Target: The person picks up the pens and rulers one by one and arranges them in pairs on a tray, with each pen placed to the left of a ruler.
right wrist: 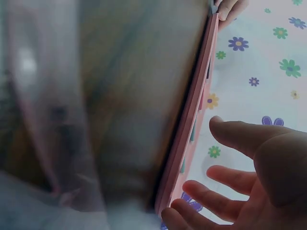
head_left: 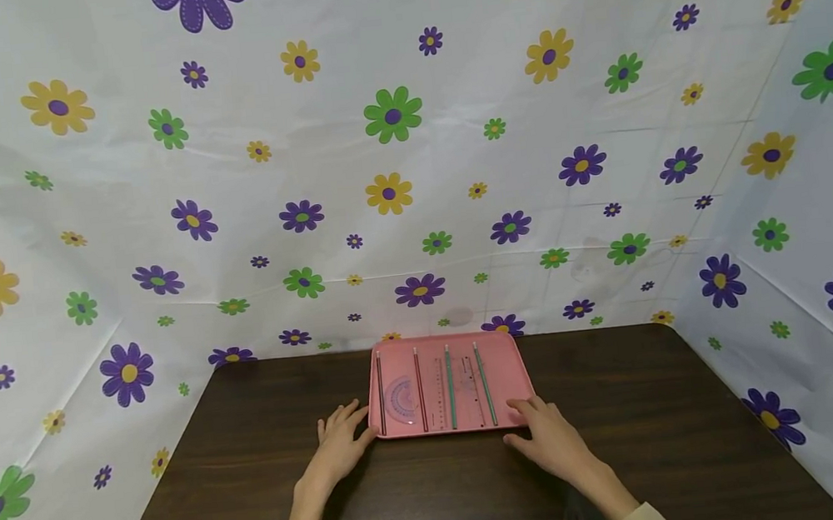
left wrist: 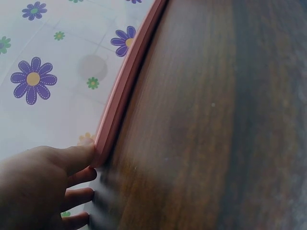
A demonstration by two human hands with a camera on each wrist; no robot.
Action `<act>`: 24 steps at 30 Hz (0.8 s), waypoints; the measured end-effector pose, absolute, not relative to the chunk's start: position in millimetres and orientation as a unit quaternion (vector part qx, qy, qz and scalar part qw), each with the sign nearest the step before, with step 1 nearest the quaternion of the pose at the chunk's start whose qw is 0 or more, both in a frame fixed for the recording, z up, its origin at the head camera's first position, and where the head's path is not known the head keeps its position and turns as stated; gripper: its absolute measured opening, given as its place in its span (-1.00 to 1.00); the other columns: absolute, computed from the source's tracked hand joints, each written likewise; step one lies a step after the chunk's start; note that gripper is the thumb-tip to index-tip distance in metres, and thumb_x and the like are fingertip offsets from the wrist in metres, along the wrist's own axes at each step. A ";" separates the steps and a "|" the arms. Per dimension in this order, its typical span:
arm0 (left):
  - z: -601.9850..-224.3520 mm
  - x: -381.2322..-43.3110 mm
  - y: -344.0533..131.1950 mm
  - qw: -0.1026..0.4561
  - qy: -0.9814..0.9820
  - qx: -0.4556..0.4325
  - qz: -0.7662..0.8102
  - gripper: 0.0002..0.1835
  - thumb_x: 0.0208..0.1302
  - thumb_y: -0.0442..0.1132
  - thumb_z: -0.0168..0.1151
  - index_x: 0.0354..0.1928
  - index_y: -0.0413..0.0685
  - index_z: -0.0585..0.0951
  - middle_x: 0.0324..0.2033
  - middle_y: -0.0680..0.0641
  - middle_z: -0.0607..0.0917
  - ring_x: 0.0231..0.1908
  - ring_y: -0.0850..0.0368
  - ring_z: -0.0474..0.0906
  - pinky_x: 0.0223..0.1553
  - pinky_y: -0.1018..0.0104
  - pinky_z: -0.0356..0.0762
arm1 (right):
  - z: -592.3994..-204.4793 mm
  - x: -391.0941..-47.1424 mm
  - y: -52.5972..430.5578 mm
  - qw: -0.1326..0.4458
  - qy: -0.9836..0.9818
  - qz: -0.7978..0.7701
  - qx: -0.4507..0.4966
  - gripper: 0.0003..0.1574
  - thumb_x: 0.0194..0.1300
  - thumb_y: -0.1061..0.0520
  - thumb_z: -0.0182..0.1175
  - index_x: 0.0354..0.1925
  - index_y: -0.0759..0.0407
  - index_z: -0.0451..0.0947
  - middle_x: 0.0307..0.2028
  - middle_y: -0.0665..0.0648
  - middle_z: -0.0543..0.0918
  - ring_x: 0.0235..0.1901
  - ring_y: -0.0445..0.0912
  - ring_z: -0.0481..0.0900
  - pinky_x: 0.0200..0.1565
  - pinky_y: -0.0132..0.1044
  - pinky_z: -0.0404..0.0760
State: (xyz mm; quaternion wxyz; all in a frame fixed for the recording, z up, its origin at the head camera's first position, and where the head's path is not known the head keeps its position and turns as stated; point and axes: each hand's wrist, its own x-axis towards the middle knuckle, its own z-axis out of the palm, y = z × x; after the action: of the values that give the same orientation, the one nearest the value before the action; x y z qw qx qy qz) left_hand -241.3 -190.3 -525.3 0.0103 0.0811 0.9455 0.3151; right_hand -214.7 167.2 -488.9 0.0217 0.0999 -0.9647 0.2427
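Dark wooden table [head_left: 257, 476] amid floral sheeting [head_left: 393, 170]; both relaxed, empty hands beside pink tray [head_left: 517, 367].

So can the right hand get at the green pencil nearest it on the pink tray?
Probably yes: the right hand rests open at the pink tray near corner, and nothing lies between its fingers and the green pencil.

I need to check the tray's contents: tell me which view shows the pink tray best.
The head view: the whole pink tray lies open to it, with pencils and rulers inside. The left wrist view shows only its rim edge-on; the right wrist view shows a blurred side edge.
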 end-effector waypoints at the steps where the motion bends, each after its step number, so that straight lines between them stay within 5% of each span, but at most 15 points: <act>1: -525.4 -241.4 -190.4 0.011 0.946 0.080 0.315 -0.45 0.42 0.00 0.16 0.33 -0.15 0.49 0.40 -0.33 0.36 0.45 -0.43 0.09 0.34 -0.54 -0.23 | -488.9 -212.4 168.6 0.021 -0.965 0.242 0.102 -0.29 0.15 -0.02 0.44 0.23 0.18 0.52 0.06 0.22 0.58 0.01 0.14 0.53 -0.09 0.09 0.62; 9: -526.9 -242.1 -191.1 0.010 0.946 0.080 0.314 -0.45 0.42 0.00 0.17 0.32 -0.15 0.50 0.40 -0.32 0.37 0.45 -0.43 0.10 0.34 -0.53 -0.22 | -491.2 -193.9 183.0 -0.008 -0.966 0.239 0.103 -0.15 0.09 -0.13 0.47 0.27 0.16 0.48 0.08 0.21 0.55 -0.01 0.11 0.48 -0.13 0.01 0.60; 17: -526.9 -239.8 -192.8 0.003 0.948 0.075 0.311 -0.46 0.41 -0.02 0.17 0.32 -0.15 0.50 0.40 -0.31 0.37 0.45 -0.41 0.10 0.35 -0.53 -0.21 | -497.2 -179.0 196.6 -0.028 -0.965 0.232 0.116 -0.02 0.00 -0.22 0.50 0.29 0.18 0.46 0.10 0.22 0.55 0.02 0.12 0.47 -0.01 0.09 0.57; 24: -526.9 -240.6 -191.0 0.004 0.947 0.080 0.312 -0.46 0.42 0.01 0.15 0.33 -0.11 0.50 0.41 -0.30 0.36 0.46 -0.41 0.08 0.36 -0.51 -0.22 | -491.6 -168.5 207.5 -0.103 -0.955 0.254 0.116 0.22 -0.12 -0.28 0.55 0.38 0.21 0.35 0.19 0.33 0.48 0.15 0.26 0.42 0.03 0.23 0.53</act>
State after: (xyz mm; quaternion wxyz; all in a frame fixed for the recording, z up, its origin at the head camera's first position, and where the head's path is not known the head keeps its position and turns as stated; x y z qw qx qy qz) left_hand -240.6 -191.0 -526.9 0.0040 0.0799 0.9467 0.3120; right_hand -168.5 207.5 -491.6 -0.1032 0.1158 -0.9546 0.2543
